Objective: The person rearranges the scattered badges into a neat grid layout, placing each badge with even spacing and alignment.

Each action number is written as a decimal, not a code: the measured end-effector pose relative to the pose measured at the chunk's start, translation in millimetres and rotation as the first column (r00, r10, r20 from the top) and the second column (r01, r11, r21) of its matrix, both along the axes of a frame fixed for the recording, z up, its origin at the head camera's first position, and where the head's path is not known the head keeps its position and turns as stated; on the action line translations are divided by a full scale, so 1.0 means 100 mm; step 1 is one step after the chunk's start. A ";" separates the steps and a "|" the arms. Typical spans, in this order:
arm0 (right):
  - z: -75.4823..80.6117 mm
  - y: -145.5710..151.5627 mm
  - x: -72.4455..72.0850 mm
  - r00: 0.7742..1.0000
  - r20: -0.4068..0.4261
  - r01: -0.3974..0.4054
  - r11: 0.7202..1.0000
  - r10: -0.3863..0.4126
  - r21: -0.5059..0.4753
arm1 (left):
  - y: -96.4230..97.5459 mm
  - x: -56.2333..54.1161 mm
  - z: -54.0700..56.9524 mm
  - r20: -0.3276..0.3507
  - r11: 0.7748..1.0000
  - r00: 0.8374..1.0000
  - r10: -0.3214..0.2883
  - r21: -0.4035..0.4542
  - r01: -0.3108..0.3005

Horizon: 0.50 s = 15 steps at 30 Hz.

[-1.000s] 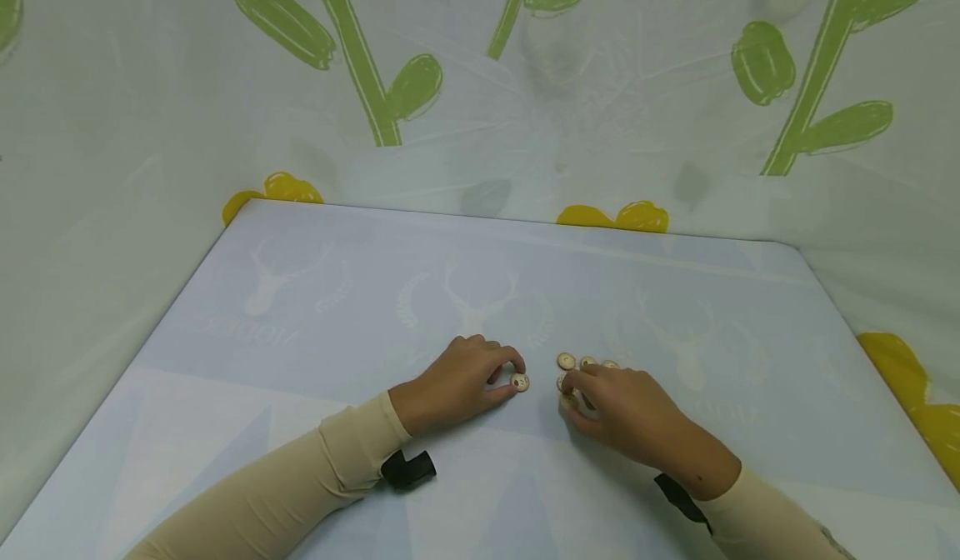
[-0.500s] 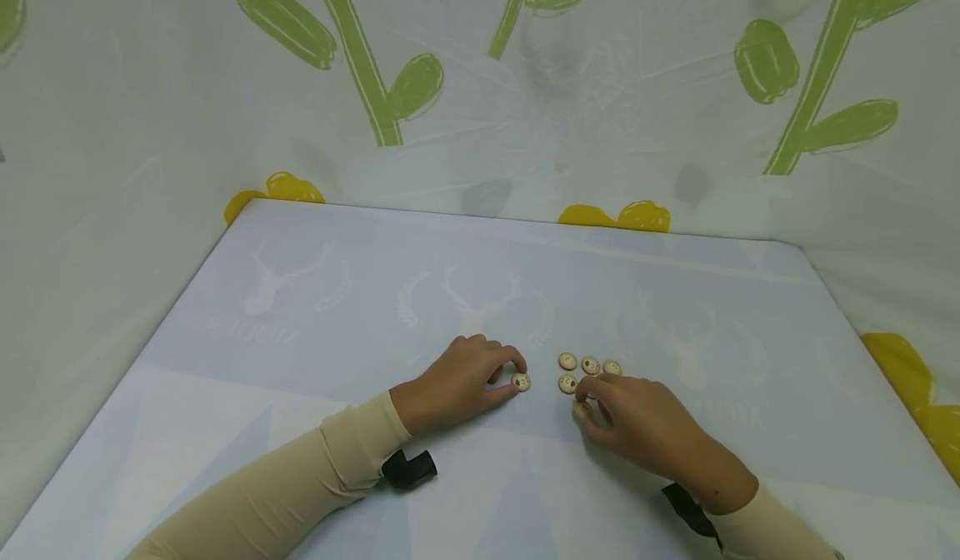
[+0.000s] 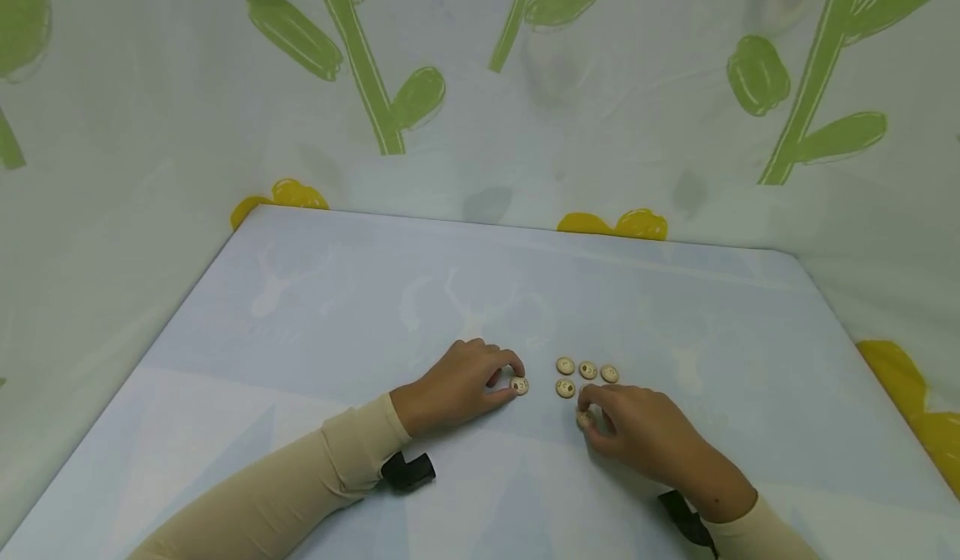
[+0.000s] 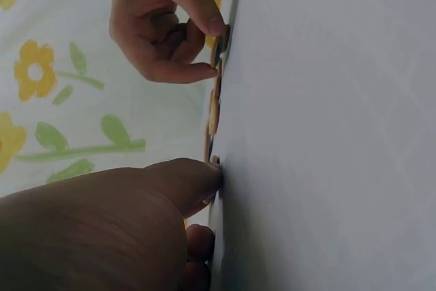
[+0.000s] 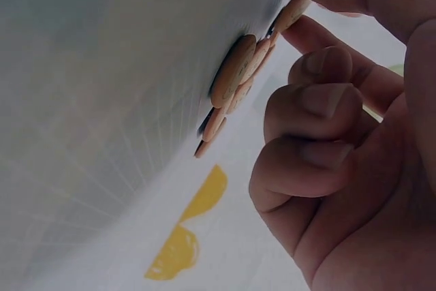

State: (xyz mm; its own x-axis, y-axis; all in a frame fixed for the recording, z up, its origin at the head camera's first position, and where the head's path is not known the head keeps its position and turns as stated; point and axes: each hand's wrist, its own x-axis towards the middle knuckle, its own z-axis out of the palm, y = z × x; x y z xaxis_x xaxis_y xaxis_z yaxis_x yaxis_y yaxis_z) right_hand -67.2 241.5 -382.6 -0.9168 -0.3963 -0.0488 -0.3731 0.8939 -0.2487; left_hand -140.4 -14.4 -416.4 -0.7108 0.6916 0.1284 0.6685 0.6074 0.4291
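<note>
Several round wooden buttons (image 3: pixel 565 366) lie close together on the table, flat, in two short rows with small dark marks on their faces. My left hand (image 3: pixel 461 383) pinches one light button (image 3: pixel 519 386) between thumb and index finger at the table surface, left of the group. At the group's near side, my right hand (image 3: pixel 648 431) pinches another button (image 3: pixel 584 419) between thumb and index finger; its other fingers curl inward in the right wrist view. That hand partly covers a button (image 3: pixel 587 390) of the nearer row.
The pale blue table cover (image 3: pixel 360 293) carries faint deer-head prints. Behind it hangs a white cloth (image 3: pixel 480 152) with green stems and yellow flowers. Black straps (image 3: pixel 408 471) sit at both wrists.
My right hand has shifted slightly right and toward me with its button, uncovering more of the others. My left hand keeps its pinch in the same spot.
</note>
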 end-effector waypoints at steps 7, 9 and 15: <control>-0.01 0.05 0.00 1.000 0.017 0.002 1.000 -0.002 0.016 | 0.02 -0.01 -0.02 0.017 1.000 1.000 0.001 0.002 -0.001; -0.02 0.05 0.00 1.000 0.027 0.005 1.000 -0.005 0.015 | 0.02 -0.01 -0.02 0.021 1.000 1.000 0.002 -0.002 -0.002; -0.04 0.05 -0.01 0.999 0.047 0.013 1.000 -0.012 -0.016 | 0.01 -0.01 -0.03 0.012 1.000 1.000 0.009 -0.003 -0.009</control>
